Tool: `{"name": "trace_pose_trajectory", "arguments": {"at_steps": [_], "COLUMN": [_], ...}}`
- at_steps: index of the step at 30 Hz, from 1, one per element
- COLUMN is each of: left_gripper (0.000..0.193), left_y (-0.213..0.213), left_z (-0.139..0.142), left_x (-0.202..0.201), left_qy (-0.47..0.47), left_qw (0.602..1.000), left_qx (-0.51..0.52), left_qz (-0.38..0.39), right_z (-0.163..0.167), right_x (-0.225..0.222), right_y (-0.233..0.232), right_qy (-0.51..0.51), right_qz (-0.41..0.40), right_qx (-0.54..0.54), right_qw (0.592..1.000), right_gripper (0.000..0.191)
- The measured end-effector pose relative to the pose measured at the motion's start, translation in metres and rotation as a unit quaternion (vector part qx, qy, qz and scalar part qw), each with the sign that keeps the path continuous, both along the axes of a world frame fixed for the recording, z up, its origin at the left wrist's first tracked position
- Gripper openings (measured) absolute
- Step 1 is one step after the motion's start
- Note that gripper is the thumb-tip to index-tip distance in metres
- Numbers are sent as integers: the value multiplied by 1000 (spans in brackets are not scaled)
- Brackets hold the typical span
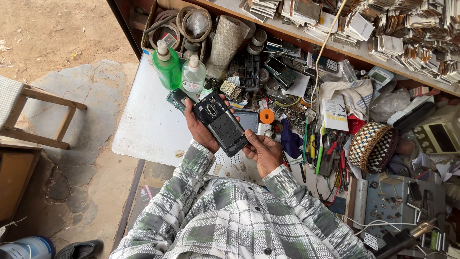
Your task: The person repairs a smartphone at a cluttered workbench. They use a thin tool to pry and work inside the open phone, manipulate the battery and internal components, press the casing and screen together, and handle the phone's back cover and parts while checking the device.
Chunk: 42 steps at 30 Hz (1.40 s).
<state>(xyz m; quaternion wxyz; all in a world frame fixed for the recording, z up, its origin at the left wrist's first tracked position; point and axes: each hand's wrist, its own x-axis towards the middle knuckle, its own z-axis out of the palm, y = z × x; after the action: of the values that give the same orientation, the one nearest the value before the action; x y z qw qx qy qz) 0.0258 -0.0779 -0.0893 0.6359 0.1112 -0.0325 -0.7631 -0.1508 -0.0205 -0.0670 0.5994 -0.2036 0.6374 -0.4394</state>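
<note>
Head view: an opened black phone (221, 123) with its back cover off is held over the white bench (143, 115), tilted, its upper end toward the bottles and its lower end toward the person. The left hand (200, 129) grips the phone along its left edge, fingers curled round the upper end and thumb on the side, so it is clamped on the phone. The right hand (263, 151) holds the lower right corner, thumb and fingertips pinched on that edge. Both wrists come out of checked grey-green sleeves (191, 165). Just beyond the phone stand a green bottle (166, 67) and a clear bottle (193, 74), side by side, with a small circuit board (230, 89) just right of them. An orange tape roll (267, 116) lies just right of the phone, and a dark blue cloth (290, 141) lies near the right hand. Farther right, screwdrivers (314, 144) with yellow and green handles lie among loose wires and parts, and a woven checked cap (373, 146) sits past them. A box of coiled cables (179, 24) stands behind the bottles. To the far left, well apart from the bench, is a wooden stool (33, 115) on the dirt ground.
</note>
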Motion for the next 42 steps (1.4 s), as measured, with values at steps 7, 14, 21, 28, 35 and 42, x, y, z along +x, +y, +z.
{"name": "trace_pose_trajectory", "arguments": {"at_steps": [7, 14, 21, 28, 35, 42], "left_gripper": [93, 89, 81, 59, 64, 90], "left_y": [-1, -2, 4, 14, 31, 43], "left_z": [0, 2, 2, 1, -4, -5], "left_x": [-4, -10, -8, 5, 23, 28], "left_qy": [13, 64, 85, -49, -167, -249], "left_qw": [1000, 996, 993, 995, 984, 967], "left_qx": [0, 8, -7, 51, 6, -27], "left_qz": [13, 56, 76, 75, 54, 56], "right_z": [-3, 3, 33, 21, -2, -4], "right_x": [-6, -12, -5, -19, -18, -10], "right_y": [-5, -12, -8, -25, -26, -24], "right_qy": [-6, 49, 286, 65, -84, -82], "right_qz": [5, 129, 383, 390, 354, 359], "right_qx": [5, -110, -293, -213, -187, -176], "right_qw": [1000, 984, 828, 894, 912, 913], "right_gripper": [29, 50, 83, 54, 49, 46]}}
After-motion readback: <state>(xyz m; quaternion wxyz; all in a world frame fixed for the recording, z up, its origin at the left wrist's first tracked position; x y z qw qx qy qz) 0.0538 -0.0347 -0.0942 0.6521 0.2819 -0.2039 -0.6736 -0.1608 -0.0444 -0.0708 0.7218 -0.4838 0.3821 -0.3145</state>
